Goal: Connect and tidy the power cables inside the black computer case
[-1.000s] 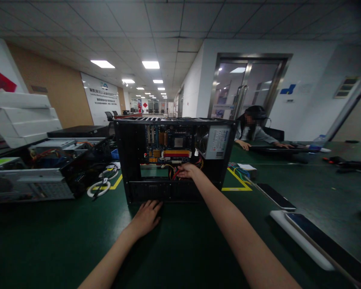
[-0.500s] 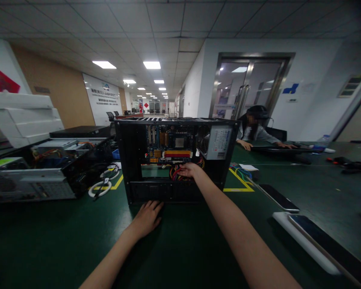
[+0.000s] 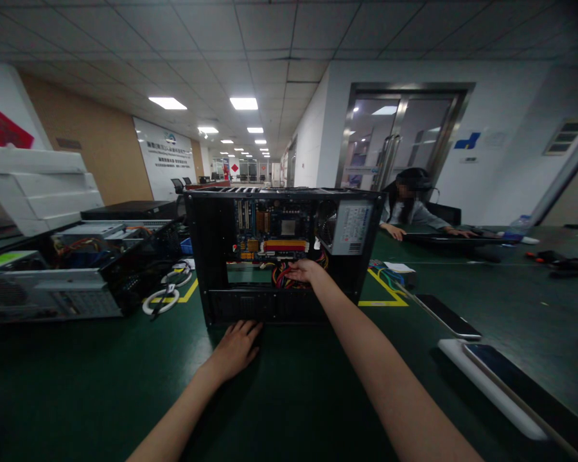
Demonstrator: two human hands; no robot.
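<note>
One palm down: your left hand (image 3: 236, 348), fingers slightly spread, on the green table (image 3: 289, 401) at the foot of the upright computer case (image 3: 236, 307), perhaps steadying it | open side toward you, likely for reach | inside, your right hand (image 3: 300, 272) touches the cable bundle (image 3: 278, 276), pinching unclear | motherboard (image 3: 288, 227) behind.

Grey tiled ceiling (image 3: 197, 32) with rectangular white lights (image 3: 243, 104); tan wall (image 3: 99, 135) at left, white wall (image 3: 505, 154) and metal-framed glass doors (image 3: 407, 135) at right.
</note>
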